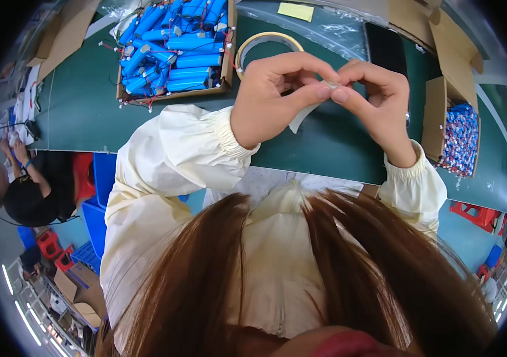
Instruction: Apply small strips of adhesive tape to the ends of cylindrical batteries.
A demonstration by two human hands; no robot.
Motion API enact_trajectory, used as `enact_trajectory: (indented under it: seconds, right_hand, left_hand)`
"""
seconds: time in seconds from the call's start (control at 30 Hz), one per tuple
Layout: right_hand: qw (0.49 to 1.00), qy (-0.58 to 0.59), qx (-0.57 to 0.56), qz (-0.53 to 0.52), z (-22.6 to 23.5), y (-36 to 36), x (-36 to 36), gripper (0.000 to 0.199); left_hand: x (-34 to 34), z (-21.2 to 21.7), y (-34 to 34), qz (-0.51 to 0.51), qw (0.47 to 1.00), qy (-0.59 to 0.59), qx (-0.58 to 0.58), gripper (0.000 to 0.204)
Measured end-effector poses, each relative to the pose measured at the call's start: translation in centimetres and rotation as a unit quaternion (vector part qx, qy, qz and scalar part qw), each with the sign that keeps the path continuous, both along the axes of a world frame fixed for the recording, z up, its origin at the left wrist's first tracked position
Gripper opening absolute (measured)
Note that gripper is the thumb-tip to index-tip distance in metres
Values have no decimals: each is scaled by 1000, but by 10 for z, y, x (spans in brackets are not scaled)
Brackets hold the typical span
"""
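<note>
My left hand (277,98) and my right hand (379,98) meet above the green table, thumbs and forefingers pinched together at the fingertips. Between them is a strip of pale tape (303,118); its lower end hangs beneath the left fingers, and a small whitish bit shows at the fingertips. Whether anything else is inside the pinch I cannot tell. Just behind my left hand lies a roll of tape (243,52), partly covered by the hand. To the left, a cardboard box (231,44) holds many blue cylindrical battery packs (191,60) with thin red and black wires and white connectors.
A black phone (386,50) lies behind my right hand. Farther right, an open cardboard box (435,119) holds small blue, red and white parts (460,138). A yellow paper note (295,11) and clear plastic lie at the back. Another person (33,187) sits at far left.
</note>
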State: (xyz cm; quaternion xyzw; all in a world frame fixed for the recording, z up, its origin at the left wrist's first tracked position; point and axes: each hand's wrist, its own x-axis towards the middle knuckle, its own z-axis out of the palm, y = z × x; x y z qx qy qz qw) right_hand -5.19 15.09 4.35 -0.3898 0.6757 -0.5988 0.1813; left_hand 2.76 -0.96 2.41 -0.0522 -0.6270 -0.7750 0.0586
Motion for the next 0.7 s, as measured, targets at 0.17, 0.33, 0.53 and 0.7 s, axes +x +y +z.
enact_trajectory:
  seconds: [0.17, 0.33, 0.53, 0.7]
  right_hand:
    - [1000, 17, 15, -12, -2, 0, 2, 8]
    - [1000, 10, 22, -19, -1, 0, 4, 8]
    - [998, 33, 7, -49, -3, -1, 6, 8]
    - [999, 7, 26, -35, -4, 1, 3, 11]
  left_hand:
    - [1, 0, -1, 3, 997, 26, -76, 15]
    - [3, 4, -1, 31, 988, 55, -142, 14]
    - [3, 6, 0, 20, 984, 48, -168, 27]
    - [3, 2, 4, 50, 980, 77, -177, 45]
